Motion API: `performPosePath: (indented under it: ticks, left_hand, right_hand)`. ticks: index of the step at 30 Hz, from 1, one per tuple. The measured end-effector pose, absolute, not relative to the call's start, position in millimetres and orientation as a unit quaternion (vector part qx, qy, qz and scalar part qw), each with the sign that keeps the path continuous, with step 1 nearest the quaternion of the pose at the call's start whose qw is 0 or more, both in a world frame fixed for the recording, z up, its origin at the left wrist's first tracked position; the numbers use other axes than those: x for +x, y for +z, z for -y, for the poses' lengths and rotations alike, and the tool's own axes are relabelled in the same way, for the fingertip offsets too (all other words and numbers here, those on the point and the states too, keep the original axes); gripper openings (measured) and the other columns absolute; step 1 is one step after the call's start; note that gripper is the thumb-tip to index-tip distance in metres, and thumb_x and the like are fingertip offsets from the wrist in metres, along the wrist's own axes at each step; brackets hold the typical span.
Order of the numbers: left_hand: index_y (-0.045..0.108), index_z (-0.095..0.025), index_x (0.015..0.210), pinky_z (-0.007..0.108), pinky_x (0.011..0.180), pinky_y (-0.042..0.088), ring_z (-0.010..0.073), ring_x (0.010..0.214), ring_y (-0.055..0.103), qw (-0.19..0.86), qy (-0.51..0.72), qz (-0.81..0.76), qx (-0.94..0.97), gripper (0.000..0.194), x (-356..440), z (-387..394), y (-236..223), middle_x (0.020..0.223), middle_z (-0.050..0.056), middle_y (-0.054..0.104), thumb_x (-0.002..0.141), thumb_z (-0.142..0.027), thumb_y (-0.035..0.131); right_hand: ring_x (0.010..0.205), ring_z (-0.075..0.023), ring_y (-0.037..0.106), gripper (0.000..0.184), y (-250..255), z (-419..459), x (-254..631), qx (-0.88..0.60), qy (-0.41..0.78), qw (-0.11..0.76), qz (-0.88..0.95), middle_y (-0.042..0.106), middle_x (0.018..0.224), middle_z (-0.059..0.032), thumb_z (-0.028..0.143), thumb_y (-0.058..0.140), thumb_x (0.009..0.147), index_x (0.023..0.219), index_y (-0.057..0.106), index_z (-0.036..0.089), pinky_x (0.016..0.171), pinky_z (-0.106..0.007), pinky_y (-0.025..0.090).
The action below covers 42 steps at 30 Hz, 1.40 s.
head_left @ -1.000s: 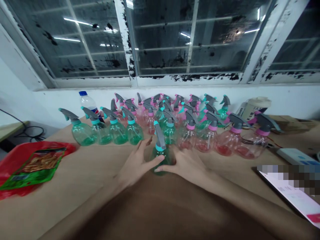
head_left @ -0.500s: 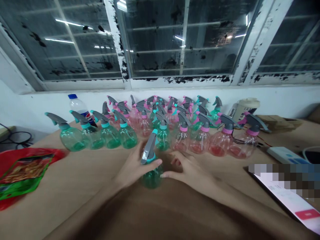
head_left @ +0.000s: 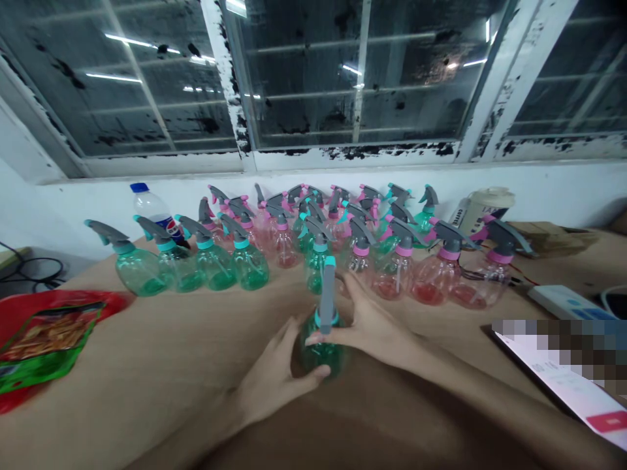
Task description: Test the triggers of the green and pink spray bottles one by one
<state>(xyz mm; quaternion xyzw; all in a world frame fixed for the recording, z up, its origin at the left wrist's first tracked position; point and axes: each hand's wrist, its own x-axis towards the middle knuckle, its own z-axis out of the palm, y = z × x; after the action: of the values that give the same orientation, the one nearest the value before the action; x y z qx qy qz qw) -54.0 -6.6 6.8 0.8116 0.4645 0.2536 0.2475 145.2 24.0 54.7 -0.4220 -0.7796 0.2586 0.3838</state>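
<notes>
Gripping a green spray bottle near its neck, here's the right hand, thumb laid across the front, fingers bent round the side, their tips lost to view. Opposite, the left hand cups wide, a broad gap between thumb and fingers; its thumb tip overlaps the bottle's lower body, but whether it presses, I can't tell. The bottle is roughly upright, out towards the near edge of the table, its base too blurred to show whether it touches down. Up by the far edge, green bottles and pink bottles crowd together, the rear ones too overlapped to count. Near the far left corner, a cola bottle is half hidden behind them. Over at the left edge, a snack packet on a red bag is cropped; at the right, a lit screen is cropped and partly pixelated.
</notes>
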Motion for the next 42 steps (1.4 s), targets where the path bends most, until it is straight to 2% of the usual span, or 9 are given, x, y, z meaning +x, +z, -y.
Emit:
performPosePath:
  ticks: [3, 8, 12, 17, 20, 23, 27, 31, 42]
  left_hand:
    - [0.038, -0.022, 0.127, 0.053, 0.093, 0.038, 0.0329, 0.115, 0.047, 0.245, 0.26, -0.476, 0.804, 0.067, -27.5, 7.8, 6.5, 0.122, 0.012, 0.051, 0.073, -0.049, 0.066]
    - [0.035, -0.016, 0.13, 0.053, 0.092, 0.039, 0.0352, 0.115, 0.044, 0.251, 0.298, -0.473, 0.79, 0.083, 14.2, 11.0, 6.5, 0.122, 0.016, 0.046, 0.066, -0.056, 0.069]
    - [0.035, -0.014, 0.13, 0.053, 0.088, 0.042, 0.0343, 0.108, 0.048, 0.248, 0.314, -0.466, 0.789, 0.085, 32.4, 12.3, 2.2, 0.114, 0.015, 0.048, 0.066, -0.061, 0.066]
    - [0.031, -0.015, 0.132, 0.051, 0.092, 0.04, 0.0334, 0.113, 0.045, 0.24, 0.311, -0.427, 0.814, 0.087, 29.3, 10.0, -8.4, 0.121, 0.016, 0.044, 0.067, -0.06, 0.067]
    - [0.026, -0.021, 0.137, 0.051, 0.092, 0.04, 0.034, 0.117, 0.043, 0.234, 0.288, -0.406, 0.835, 0.087, 17.1, 9.9, -8.4, 0.126, 0.014, 0.043, 0.069, -0.058, 0.065]
    - [0.022, -0.026, 0.138, 0.05, 0.098, 0.036, 0.0304, 0.122, 0.039, 0.232, 0.267, -0.376, 0.856, 0.072, 1.7, 9.7, -4.8, 0.132, 0.011, 0.04, 0.081, -0.047, 0.059]
    - [0.025, -0.027, 0.134, 0.049, 0.099, 0.036, 0.0271, 0.122, 0.039, 0.211, 0.265, -0.379, 0.861, 0.055, -16.0, 4.5, -7.3, 0.133, 0.01, 0.039, 0.087, -0.034, 0.053]
    - [0.03, -0.027, 0.13, 0.047, 0.096, 0.04, 0.0255, 0.118, 0.043, 0.159, 0.269, -0.419, 0.852, 0.046, -24.4, -5.2, -16.8, 0.128, 0.009, 0.043, 0.088, -0.026, 0.05]
    - [0.044, -0.021, 0.121, 0.048, 0.089, 0.044, 0.027, 0.107, 0.051, 0.056, 0.237, -0.414, 0.877, 0.037, -22.8, -7.6, -25.4, 0.121, 0.009, 0.052, 0.085, -0.019, 0.05]
  right_hand:
    - [0.107, -0.0267, 0.052, 0.066, 50.0, -20.2, 148.5, -0.422, 0.264, 0.455, 0.738, 0.054, 0.118, -0.0098, 0.035, 0.071, 0.064, 0.122, 0.042, 0.02, 0.089, -0.042, 0.044]
    - [0.088, -0.021, 0.058, 0.034, 45.5, -11.7, 159.5, -0.434, 0.27, 0.515, 0.687, 0.06, 0.094, -0.0037, 0.028, 0.065, 0.073, 0.104, 0.051, 0.021, 0.082, -0.038, 0.045]
    - [0.096, -0.0203, 0.057, 0.026, 39.4, -13.1, 170.8, -0.414, 0.259, 0.541, 0.685, 0.061, 0.101, -0.0043, 0.028, 0.058, 0.079, 0.104, 0.052, 0.022, 0.087, -0.039, 0.042]
    - [0.079, -0.0184, 0.058, 0.013, 34.6, -17.9, 182.5, -0.415, 0.221, 0.525, 0.709, 0.057, 0.084, 0.0003, 0.02, 0.052, 0.076, 0.088, 0.053, 0.024, 0.073, -0.035, 0.048]
    - [0.076, -0.0192, 0.058, 0.016, 41.2, -17.1, 184.1, -0.402, 0.216, 0.512, 0.727, 0.058, 0.082, 0.0007, 0.019, 0.049, 0.072, 0.085, 0.057, 0.026, 0.073, -0.035, 0.049]
    - [0.074, -0.0195, 0.059, 0.025, 50.5, -15.2, 183.7, -0.408, 0.223, 0.476, 0.747, 0.061, 0.084, 0.0004, 0.019, 0.048, 0.071, 0.091, 0.061, 0.028, 0.073, -0.035, 0.049]
    - [0.057, -0.0174, 0.055, 0.031, 54.4, -14.3, 184.4, -0.441, 0.243, 0.441, 0.743, 0.059, 0.071, 0.0008, 0.023, 0.049, 0.071, 0.099, 0.06, 0.028, 0.06, -0.033, 0.05]
    - [0.046, -0.0151, 0.05, 0.037, 49.5, -15.0, 186.8, -0.462, 0.25, 0.415, 0.743, 0.058, 0.063, 0.0014, 0.027, 0.048, 0.072, 0.107, 0.058, 0.027, 0.049, -0.029, 0.048]
    - [0.048, -0.0185, 0.055, 0.036, 50.6, -15.8, 186.5, -0.462, 0.257, 0.416, 0.74, 0.061, 0.062, 0.0014, 0.028, 0.048, 0.072, 0.106, 0.059, 0.031, 0.048, -0.032, 0.049]
